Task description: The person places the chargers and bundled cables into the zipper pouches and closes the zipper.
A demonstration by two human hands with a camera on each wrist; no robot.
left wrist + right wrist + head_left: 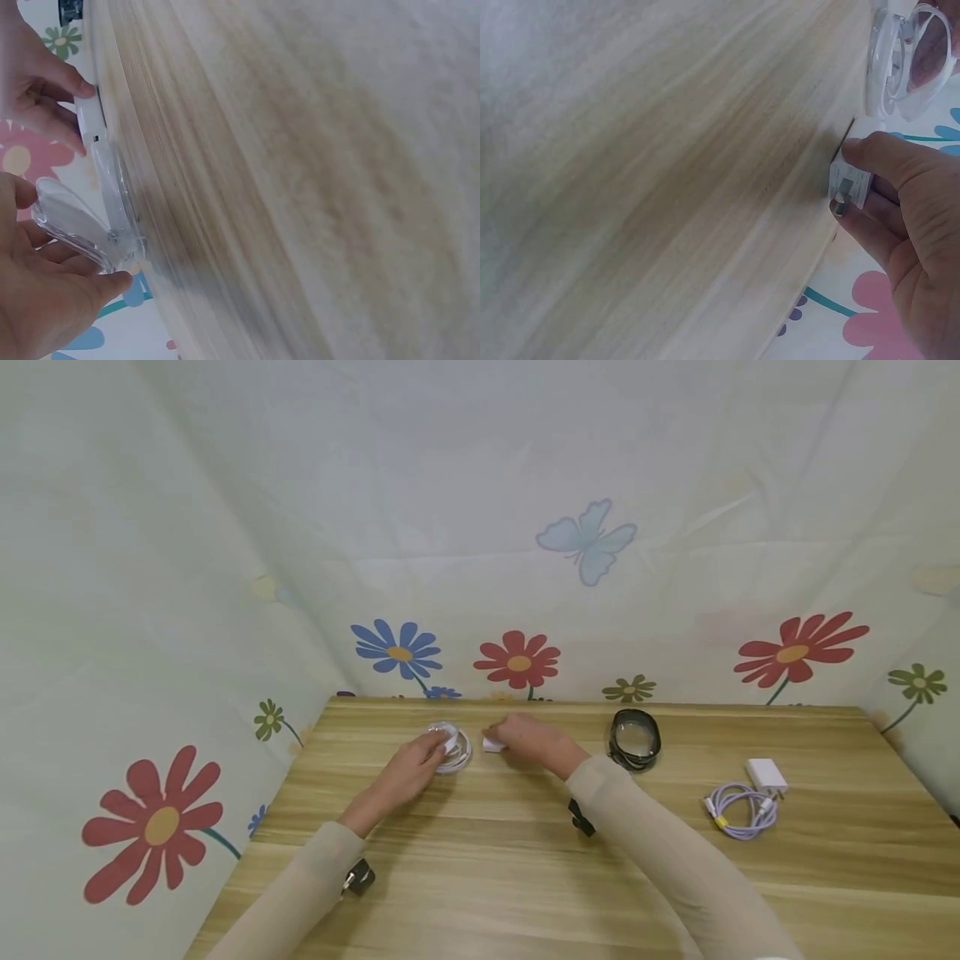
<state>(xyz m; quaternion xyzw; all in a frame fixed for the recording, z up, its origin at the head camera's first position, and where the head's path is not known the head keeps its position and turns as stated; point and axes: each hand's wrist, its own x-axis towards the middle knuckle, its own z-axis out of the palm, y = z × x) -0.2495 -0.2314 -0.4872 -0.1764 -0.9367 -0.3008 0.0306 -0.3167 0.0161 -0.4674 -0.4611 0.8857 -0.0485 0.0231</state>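
Flower-printed sheeting (450, 485), creased, behind a wood-grain table (480, 877); the table's near edge lies out of frame.

Head view. Left of centre on the table: one clear-and-white ringed item (459, 762), partly covered by the left hand (408, 768). Just right of it: one white block (491, 746), mostly hidden by the right hand (531, 740). Farther right: one black coil (634, 742), its make-up hard to read; one lilac cable (738, 814), looped, with yellow band; one white charger (767, 775), near the cable.

Left wrist view. Left hand cropped by the frame; its thumb and fingers grasp a raised clear rounded part of the ringed item, the remainder lying low on the table. Contents not legible through the glare. Dark object at top edge, cut off, unidentified.

Right wrist view. Right hand pinches the white block at the table's edge, small grey slot showing; print on its face too blurred to read. Ringed item beyond, cropped.
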